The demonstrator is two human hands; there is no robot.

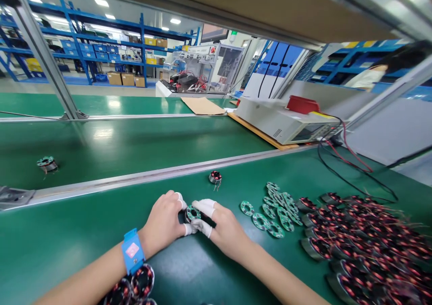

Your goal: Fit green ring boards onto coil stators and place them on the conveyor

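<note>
My left hand (164, 218) and my right hand (224, 227), with white covers on the fingertips, close from both sides around one motor stator. A green ring-shaped circuit board (193, 213) lies on top of that stator, between the fingertips. The stator's sides are mostly hidden by my fingers. Just beyond my hands stands a single stator (215, 177) with copper windings and loose wire ends. To the right of my right hand lies a loose pile of ring circuit boards (261, 221). A blue wrist strap (132, 251) is on my left wrist.
Many wound stators (357, 233) crowd the right side; several more (142, 280) sit under my left forearm. A stator with a green board (47, 163) stands beyond the metal rail (151, 175). A grey instrument (270, 118) with cables (354, 172) sits at the back right.
</note>
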